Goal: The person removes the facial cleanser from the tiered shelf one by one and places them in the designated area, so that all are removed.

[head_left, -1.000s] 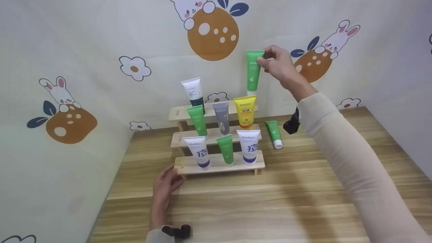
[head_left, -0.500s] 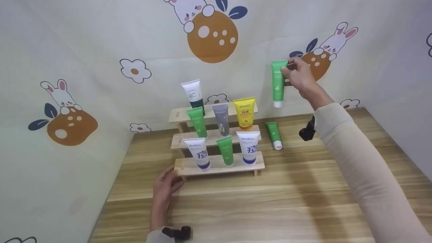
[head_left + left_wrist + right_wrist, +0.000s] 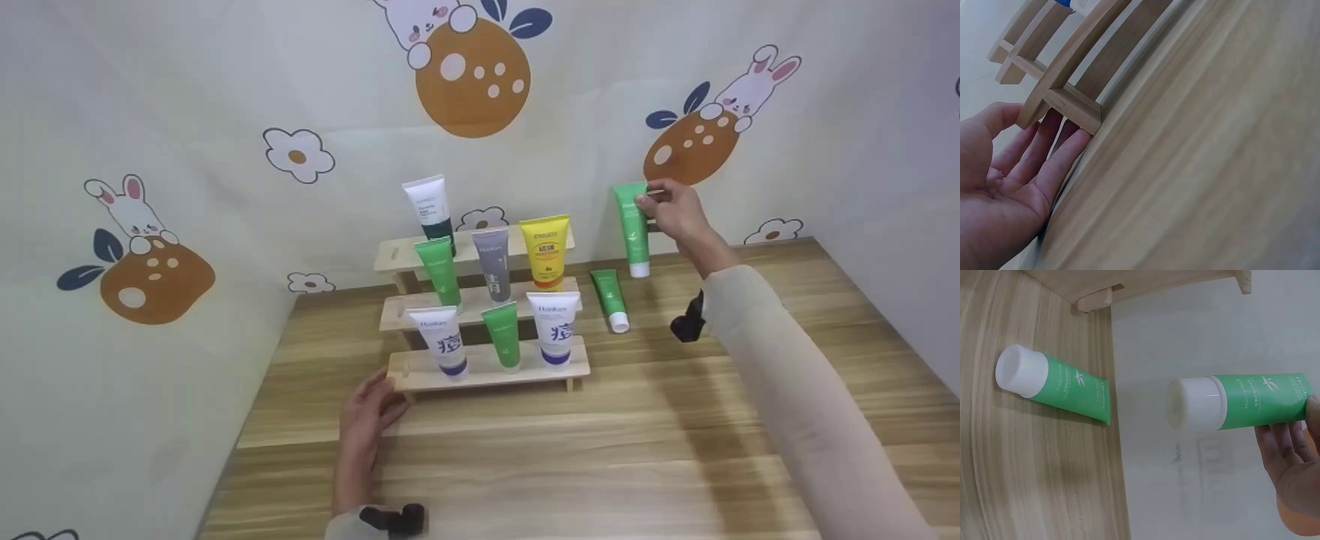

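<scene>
My right hand (image 3: pixel 679 217) pinches a green squeeze tube (image 3: pixel 634 229) near its flat top end, white cap down, in the air right of the stand. In the right wrist view the held tube (image 3: pixel 1264 400) lies sideways across the picture, fingers behind it. Below it, a second green tube (image 3: pixel 609 296) with a white cap lies on the table. My left hand (image 3: pixel 366 409) holds the left end of the lowest tier of a three-tier wooden stand (image 3: pixel 480 377). In the left wrist view the thumb is at the plank's end and the fingers (image 3: pixel 1064 160) reach under it by the leg.
On the stand's tiers stand a white and dark green tube (image 3: pixel 431 210), a grey tube (image 3: pixel 491 262), a yellow tube (image 3: pixel 545 251), two white and blue tubes (image 3: pixel 555 326) and two green tubes (image 3: pixel 502 335). A printed cloth backdrop (image 3: pixel 337 75) rises behind the wood-grain table (image 3: pixel 525 465).
My right hand has lifted the green tube away from above the top tier, moved it right, then lowered it toward the table's back edge. The left hand stays at the stand.
</scene>
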{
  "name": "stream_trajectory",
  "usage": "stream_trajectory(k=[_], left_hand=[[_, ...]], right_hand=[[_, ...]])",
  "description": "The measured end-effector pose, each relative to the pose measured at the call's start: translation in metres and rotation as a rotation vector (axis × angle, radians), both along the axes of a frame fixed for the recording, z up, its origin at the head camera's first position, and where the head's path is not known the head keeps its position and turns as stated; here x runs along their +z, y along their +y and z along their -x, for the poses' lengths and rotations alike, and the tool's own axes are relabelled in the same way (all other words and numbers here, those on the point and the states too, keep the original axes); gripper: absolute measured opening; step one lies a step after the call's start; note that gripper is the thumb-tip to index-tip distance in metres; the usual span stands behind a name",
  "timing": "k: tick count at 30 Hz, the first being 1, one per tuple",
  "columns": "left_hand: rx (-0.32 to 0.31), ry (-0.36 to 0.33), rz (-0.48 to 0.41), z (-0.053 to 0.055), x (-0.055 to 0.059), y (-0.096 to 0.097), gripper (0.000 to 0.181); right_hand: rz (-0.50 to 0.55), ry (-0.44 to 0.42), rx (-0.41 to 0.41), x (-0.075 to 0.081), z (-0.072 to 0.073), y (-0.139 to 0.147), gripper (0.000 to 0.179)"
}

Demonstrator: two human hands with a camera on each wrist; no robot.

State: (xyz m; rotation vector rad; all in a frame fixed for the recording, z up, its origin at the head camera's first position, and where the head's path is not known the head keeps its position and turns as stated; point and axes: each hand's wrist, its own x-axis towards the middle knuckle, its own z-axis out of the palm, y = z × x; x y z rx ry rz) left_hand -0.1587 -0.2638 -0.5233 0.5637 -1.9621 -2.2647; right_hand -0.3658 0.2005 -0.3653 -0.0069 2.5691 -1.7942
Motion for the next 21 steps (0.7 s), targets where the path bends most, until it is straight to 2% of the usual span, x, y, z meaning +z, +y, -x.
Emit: stream_trajectory(k=[14,21], left_hand=[[0.009,-0.025,0.017,-0.002,-0.001,-0.002,0.049],[0.011,-0.034,0.025,-0.002,0.001,0.0,0.049]], right_hand=[[0.001,-0.095,0.0,-0.038,0.004,0.011,0.049],[0.062,-0.156,-0.025,-0.056,0.004,0.015,0.05]])
